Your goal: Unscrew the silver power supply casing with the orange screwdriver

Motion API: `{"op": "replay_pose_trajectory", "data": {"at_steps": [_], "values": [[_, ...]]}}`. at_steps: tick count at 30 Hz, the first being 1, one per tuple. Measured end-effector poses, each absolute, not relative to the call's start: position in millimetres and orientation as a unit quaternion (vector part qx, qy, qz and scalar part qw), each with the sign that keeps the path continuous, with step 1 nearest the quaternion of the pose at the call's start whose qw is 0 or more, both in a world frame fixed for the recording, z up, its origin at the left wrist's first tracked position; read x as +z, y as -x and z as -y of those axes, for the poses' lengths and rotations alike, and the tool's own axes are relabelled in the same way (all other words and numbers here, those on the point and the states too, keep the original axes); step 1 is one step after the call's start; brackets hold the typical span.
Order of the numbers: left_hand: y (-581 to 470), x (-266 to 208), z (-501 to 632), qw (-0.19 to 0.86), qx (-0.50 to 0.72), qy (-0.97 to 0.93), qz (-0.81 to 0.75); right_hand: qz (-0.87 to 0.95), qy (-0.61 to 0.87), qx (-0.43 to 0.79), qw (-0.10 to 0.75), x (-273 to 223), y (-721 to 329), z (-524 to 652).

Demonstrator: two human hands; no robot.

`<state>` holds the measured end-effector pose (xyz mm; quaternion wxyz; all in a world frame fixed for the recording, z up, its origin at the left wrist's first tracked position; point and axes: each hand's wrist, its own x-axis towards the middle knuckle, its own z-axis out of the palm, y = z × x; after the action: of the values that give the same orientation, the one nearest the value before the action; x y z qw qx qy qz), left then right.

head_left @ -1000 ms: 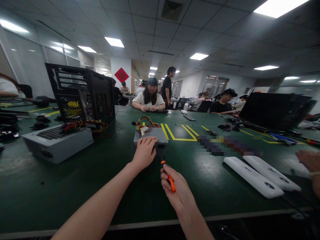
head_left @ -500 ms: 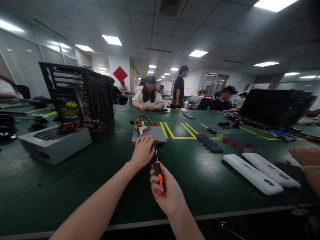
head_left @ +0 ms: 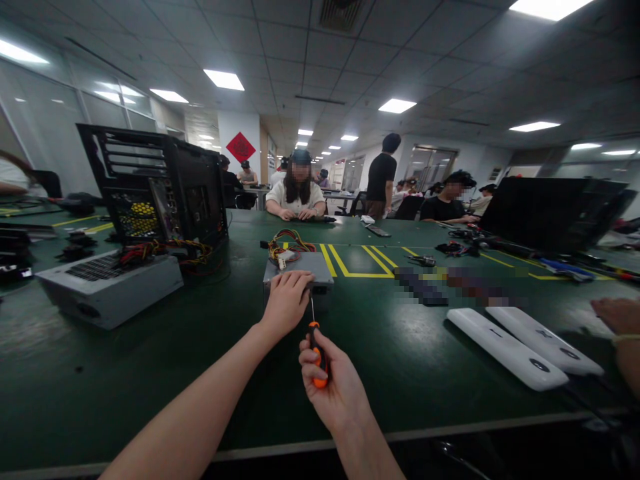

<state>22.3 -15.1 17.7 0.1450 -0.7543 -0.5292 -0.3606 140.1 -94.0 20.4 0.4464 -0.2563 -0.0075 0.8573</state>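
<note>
A small grey computer power supply (head_left: 323, 270) sits on the green table, a bundle of coloured cables (head_left: 285, 245) with a white connector lying over its far side. My left hand (head_left: 289, 300) grips its near left part, fingers across the top and the thumb side down the front. In my right hand (head_left: 333, 377), the fingers are wrapped round the orange and black handle of a screwdriver (head_left: 319, 357). Its thin shaft points away from me to the power supply's front face, beside my left fingertips. Whether the tip sits in a screw is too small to tell.
Left of my hands lies a larger grey power supply (head_left: 120, 287), before an open black computer case (head_left: 160, 187). Two white devices (head_left: 507, 347) lie at right, near another person's hand (head_left: 617, 317). A person (head_left: 297, 197) sits opposite. Yellow tape marks the table (head_left: 240, 407).
The screwdriver handle has turned slightly in my right hand and its lower end has shifted a little left. My left hand stays put. The standing person in the background has moved right.
</note>
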Motion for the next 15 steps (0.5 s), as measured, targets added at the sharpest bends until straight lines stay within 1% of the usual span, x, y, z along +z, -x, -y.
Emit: {"op": "replay_pose_trajectory", "data": {"at_steps": [5, 15], "values": [[-21, 16, 13, 0.141, -0.362, 0.754, 0.530, 0.016, 0.238, 0.874, 0.422, 21, -138, 95], [-16, 16, 16, 0.146, -0.357, 0.790, 0.477, 0.015, 0.174, 0.883, 0.435, 33, -148, 92]]}}
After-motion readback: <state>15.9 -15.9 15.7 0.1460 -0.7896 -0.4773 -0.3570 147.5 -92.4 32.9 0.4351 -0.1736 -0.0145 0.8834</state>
